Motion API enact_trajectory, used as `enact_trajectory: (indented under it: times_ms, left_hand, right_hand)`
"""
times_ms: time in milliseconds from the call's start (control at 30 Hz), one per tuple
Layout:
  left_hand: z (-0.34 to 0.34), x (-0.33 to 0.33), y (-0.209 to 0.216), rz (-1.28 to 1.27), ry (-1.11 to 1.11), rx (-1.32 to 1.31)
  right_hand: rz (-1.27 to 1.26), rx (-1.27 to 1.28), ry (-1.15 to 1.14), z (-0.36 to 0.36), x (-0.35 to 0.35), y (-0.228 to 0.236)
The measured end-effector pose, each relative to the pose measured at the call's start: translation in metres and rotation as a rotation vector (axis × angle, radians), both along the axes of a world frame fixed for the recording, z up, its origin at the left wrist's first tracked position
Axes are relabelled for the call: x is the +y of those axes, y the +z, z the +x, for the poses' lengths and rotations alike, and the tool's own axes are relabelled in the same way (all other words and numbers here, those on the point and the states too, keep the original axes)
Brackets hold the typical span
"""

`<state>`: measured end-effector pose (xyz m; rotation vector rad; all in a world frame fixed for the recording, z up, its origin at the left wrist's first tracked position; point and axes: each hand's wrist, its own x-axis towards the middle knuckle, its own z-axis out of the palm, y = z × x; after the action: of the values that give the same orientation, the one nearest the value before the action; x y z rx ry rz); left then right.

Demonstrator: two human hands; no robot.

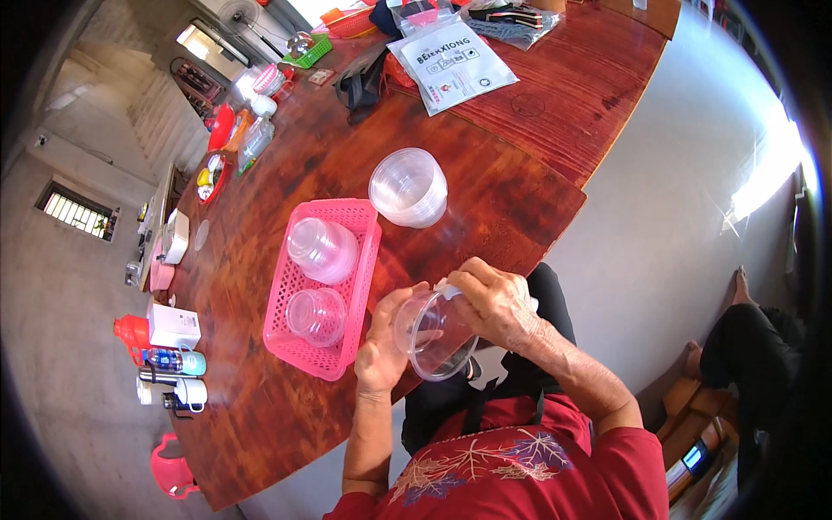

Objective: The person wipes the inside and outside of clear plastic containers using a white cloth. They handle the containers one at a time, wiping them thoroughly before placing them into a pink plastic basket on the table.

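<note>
Over the table's near edge, my left hand (379, 351) holds a clear round plastic bowl (444, 357) from its left side, and the bowl is tilted. Closed at the bowl's upper rim, my right hand (498, 305) grips a small white cloth or tissue (450, 292) that shows around its fingers. To the left stands a pink perforated basket (365, 299). Inside it are a stack of clear bowls (322, 251) and, closer to me, more clear bowls (315, 317). Beyond my hands, another stack of clear bowls (408, 188) rests on the wooden table (286, 416).
A white plastic package (464, 74) and a black strap or bag (360, 91) lie farther back. Bottles and a white mug (191, 394) line the left edge near a white box (173, 326). Another person's legs (754, 347) are at right.
</note>
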<state>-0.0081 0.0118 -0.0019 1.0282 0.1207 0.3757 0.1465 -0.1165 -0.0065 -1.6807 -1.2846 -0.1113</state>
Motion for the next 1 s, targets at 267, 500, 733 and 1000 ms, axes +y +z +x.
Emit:
enact_trajectory:
  times_ms: [267,500,733,1000]
  left_hand:
    - [0.002,0.022,0.037,0.341,-0.248,0.366]
    - [0.004,0.002,0.015,0.266,0.021,0.33]
    - [0.01,-0.005,0.009,0.301,0.288,0.143]
    - [0.003,0.004,-0.006,0.185,0.239,-0.016]
  right_hand:
    - [0.111,-0.617,0.207,-0.014,0.012,0.044]
    - [0.171,-0.339,0.069,0.006,0.022,0.028]
    - [0.007,0.455,-0.027,-0.001,0.015,-0.013]
    - [-0.028,0.515,0.027,-0.006,0.004,-0.023]
